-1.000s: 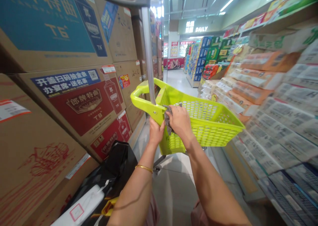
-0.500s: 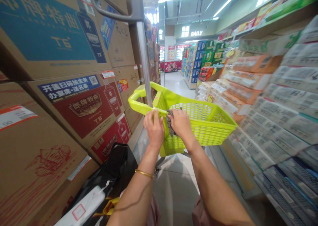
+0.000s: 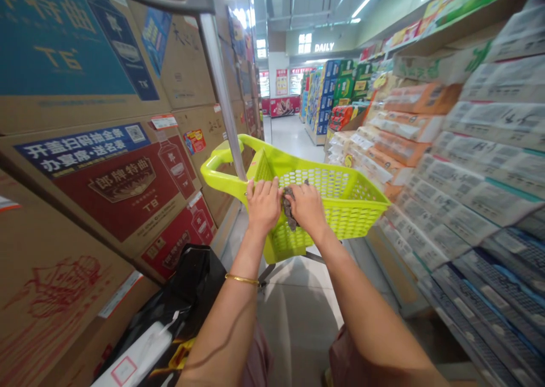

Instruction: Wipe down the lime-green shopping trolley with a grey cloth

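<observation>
A bright green plastic shopping basket (image 3: 349,222) with slotted sides sits on a wheeled cart frame, in the middle of the head view. My left hand (image 3: 264,205) is closed over the near rim of the basket, close to the cart's metal pole (image 3: 225,97). Just to its right, my right hand (image 3: 307,208) presses a crumpled grey-brown cloth (image 3: 290,208) against the same rim. Part of the cloth hangs down the outer side and a bit shows above the fingers. The fingertips of both hands are partly hidden beyond the rim.
Stacked cardboard boxes (image 3: 119,188) line the left side. A black bag (image 3: 183,285) with a white item (image 3: 136,358) lies at lower left. Packs of paper goods (image 3: 481,171) fill the right side. A tiled aisle floor (image 3: 285,131) runs ahead toward more stacked goods.
My left hand has slid slightly along the rim toward my right hand, its fingers now over the edge. The whole view has shifted, so the basket appears further left.
</observation>
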A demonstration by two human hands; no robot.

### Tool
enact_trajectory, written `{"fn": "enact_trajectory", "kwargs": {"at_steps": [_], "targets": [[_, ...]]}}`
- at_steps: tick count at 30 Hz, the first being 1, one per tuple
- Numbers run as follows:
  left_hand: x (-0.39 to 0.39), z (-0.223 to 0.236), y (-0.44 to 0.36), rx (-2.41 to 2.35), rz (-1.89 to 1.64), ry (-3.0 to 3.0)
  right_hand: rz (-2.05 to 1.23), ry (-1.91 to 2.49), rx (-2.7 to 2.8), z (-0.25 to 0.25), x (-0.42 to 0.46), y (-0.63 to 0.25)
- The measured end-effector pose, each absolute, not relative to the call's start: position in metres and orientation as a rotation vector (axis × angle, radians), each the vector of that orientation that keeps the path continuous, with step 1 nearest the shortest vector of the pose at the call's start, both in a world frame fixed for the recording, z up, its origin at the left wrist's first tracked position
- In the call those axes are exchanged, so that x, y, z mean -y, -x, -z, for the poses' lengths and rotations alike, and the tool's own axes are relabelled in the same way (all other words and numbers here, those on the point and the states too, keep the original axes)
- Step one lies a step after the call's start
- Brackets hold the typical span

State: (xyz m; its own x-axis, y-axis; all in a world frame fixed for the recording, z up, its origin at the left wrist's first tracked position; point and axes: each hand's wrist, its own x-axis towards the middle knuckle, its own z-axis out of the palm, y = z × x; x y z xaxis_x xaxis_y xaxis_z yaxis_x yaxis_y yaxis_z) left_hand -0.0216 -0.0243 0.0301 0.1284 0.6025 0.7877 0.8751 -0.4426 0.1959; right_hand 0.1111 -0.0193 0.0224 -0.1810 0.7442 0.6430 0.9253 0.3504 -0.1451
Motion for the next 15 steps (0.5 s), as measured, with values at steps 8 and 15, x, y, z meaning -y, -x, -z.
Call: {"fn": "enact_trajectory", "kwargs": {"at_steps": [8, 15], "targets": [[0.024, -0.027, 0.019, 1.442, 1.206, 2.08, 0.376, 1.554, 1.973, -0.016, 0.022, -0.136], [0.026, -0.028, 0.016, 1.483, 1.261, 2.058, 0.34, 1.439, 1.949, -0.024, 0.029, -0.101]]}}
